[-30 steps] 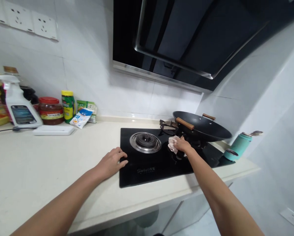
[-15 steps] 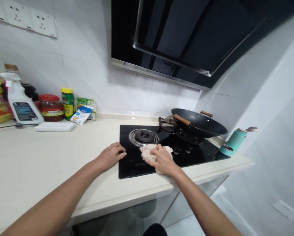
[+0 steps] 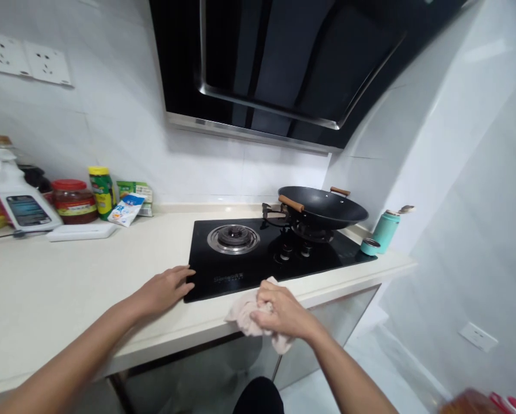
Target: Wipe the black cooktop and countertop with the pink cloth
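My right hand [image 3: 283, 307] is closed around a crumpled pale pink cloth [image 3: 247, 313], over the front edge of the counter. Part of the cloth hangs down below that edge. Just behind it lies the black glass gas stove [image 3: 258, 276], its left burner [image 3: 234, 237] bare and ringed in metal. My left hand [image 3: 167, 290] rests on the counter with fingers stretched out, the tips at the stove's left edge; it holds nothing. A black wok [image 3: 322, 208] with wooden handles sits on the right burner.
Against the wall at left stand a spray bottle [image 3: 22, 195], a red-lidded jar [image 3: 73, 201], a yellow-capped container [image 3: 102, 192] and packets [image 3: 127, 209]. A teal flask [image 3: 386, 232] and its cup [image 3: 370, 246] stand at the stove's right. The black range hood [image 3: 258, 69] overhangs the stove.
My right hand has pulled the cloth off the stove top toward me, to the counter's front edge. My left hand stays at the stove's left edge. The view has shifted somewhat to the right.
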